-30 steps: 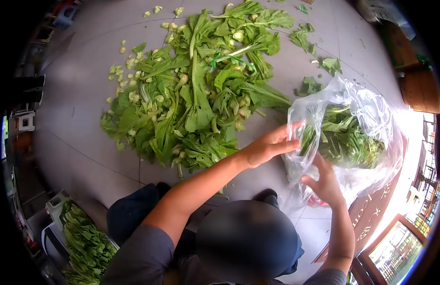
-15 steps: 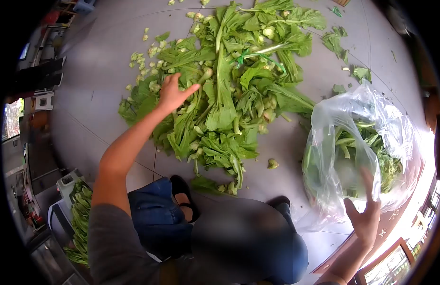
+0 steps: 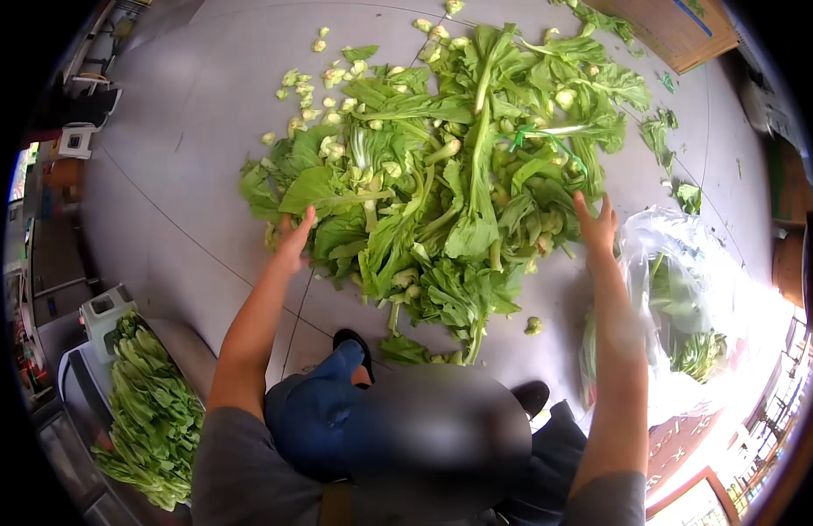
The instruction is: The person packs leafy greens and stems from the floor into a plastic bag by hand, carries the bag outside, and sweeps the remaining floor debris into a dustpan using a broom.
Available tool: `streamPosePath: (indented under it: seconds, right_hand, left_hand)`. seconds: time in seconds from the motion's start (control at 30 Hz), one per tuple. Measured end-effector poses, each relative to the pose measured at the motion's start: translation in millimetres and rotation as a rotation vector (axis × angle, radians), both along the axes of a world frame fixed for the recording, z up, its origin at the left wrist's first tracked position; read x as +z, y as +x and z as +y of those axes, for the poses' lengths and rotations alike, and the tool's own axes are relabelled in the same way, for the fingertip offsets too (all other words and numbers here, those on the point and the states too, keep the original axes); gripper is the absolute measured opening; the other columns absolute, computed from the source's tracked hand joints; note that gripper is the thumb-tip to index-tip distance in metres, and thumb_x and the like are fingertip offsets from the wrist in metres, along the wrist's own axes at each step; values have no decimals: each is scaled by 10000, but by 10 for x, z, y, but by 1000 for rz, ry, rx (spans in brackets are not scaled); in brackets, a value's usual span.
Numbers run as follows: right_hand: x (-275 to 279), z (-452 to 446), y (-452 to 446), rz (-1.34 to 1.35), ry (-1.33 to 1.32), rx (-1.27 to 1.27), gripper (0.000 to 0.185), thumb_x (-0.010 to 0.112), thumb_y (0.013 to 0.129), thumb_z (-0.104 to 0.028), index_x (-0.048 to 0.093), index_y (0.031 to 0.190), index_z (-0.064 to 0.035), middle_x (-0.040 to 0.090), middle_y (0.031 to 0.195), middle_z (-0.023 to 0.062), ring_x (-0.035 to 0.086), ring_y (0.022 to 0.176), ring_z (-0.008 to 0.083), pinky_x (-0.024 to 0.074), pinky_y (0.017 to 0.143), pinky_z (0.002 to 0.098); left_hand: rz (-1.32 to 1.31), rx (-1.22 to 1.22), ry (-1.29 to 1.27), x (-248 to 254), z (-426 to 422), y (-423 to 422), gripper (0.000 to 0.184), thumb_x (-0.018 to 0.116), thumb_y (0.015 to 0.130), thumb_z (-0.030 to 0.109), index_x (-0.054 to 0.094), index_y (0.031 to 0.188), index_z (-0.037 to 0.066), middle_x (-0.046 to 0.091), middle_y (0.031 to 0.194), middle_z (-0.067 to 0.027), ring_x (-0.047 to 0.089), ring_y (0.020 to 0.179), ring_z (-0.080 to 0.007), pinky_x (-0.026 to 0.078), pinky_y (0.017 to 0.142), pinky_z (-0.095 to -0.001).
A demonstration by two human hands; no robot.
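Note:
A wide heap of leafy greens (image 3: 442, 193) lies on the grey tiled floor in the head view, with pale trimmed pieces among the leaves. My left hand (image 3: 294, 238) is at the heap's lower left edge, fingers apart, near the leaves. At the right edge my right hand (image 3: 597, 226) is open beside the leaves, holding nothing. A green tie (image 3: 522, 136) lies on the upper right of the heap. To the right of my right forearm stands a clear plastic bag (image 3: 656, 237) with greens inside.
A cardboard box (image 3: 678, 35) is at the top right. Loose leaf scraps (image 3: 656, 138) lie below it. At the lower left, a container holds bundled greens (image 3: 156, 412), near a pale scale-like device (image 3: 106, 317). My shoes are below the heap.
My left hand has moved from above the heap to its lower left edge. My right hand has left the plastic bag and moved to the heap's right edge.

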State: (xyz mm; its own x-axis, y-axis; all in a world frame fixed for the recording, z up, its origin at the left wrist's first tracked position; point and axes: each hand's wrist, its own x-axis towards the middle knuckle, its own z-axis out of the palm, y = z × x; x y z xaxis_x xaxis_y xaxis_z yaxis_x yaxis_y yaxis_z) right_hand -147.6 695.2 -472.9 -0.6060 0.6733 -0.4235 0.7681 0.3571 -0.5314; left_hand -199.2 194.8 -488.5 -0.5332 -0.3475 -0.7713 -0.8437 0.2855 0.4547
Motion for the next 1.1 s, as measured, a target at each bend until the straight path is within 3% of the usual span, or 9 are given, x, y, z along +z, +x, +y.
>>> streamPosePath:
  seconds: [0.17,0.27,0.43,0.53,0.67,0.8,0.9,0.93,1.1]
  right_hand:
    - [-276,-859,84,-110,-137,109,1013,577,613,-712,162,1394,-217,121,1420,186,185,1283,386,260,1008,482]
    - [-342,-1243,84,38,-532,30,1023,597,639,-674,127,1399,-177,148,1403,206,194,1288,343,248,1022,441]
    - [-28,-1762,-2,48,-1068,9,1119,630,663,-614,-72,1391,-136,39,1434,203,160,1306,325,227,1030,430]
    - [-11,-1910,-62,40,-1335,-32,1147,652,681,-563,-142,1372,-108,73,1428,212,155,1308,326,220,1023,460]
    - [13,-1761,156,40,-1413,135,1141,650,708,-525,-175,1358,-80,84,1423,211,190,1297,318,241,1018,444]
    - [482,-1688,316,-17,-1074,501,909,654,654,-597,408,1223,68,439,1235,196,389,1174,285,314,989,391]
    - [481,-1756,538,112,-1093,395,797,683,705,-480,403,1225,56,467,1216,157,430,1127,227,343,957,348]
    - [625,-1781,549,138,-1157,268,686,711,719,-340,421,1210,42,503,1166,136,472,1070,220,370,930,339]
    - [764,-1733,598,256,-1084,119,534,689,674,-194,506,1120,35,588,1029,119,550,930,197,419,859,317]
  left_hand:
    - [-97,23,95,-23,432,-43,1128,615,622,672,-40,1392,172,46,1445,-136,129,1305,-354,201,973,-606]
    - [-120,-122,221,-72,840,-20,1238,608,557,731,-109,1383,150,-2,1444,-169,83,1321,-339,118,1021,-559]
    - [-186,-195,475,-183,1272,75,1295,647,561,691,-170,1355,76,62,1416,-233,198,1290,-344,267,1001,-506]
    - [-3,-212,897,-14,1494,28,1108,717,663,470,1,1361,-8,288,1343,-206,374,1201,-270,380,955,-352]
    - [214,-561,689,17,1403,120,938,701,674,483,241,1312,-28,409,1269,-189,403,1179,-264,341,978,-356]
    - [261,-945,379,677,1513,298,924,694,677,476,231,1276,-52,417,1233,-239,419,1159,-314,351,949,-381]
    - [515,-1002,405,732,1545,475,819,704,663,387,291,1225,-42,451,1151,-235,456,1078,-364,377,900,-404]
    - [549,-1068,329,771,1551,522,768,705,641,367,331,1158,-61,458,1064,-248,467,988,-397,387,855,-438]
    - [691,-1369,-28,1099,1616,799,822,698,618,400,307,1087,-150,417,996,-314,458,918,-419,387,811,-476]
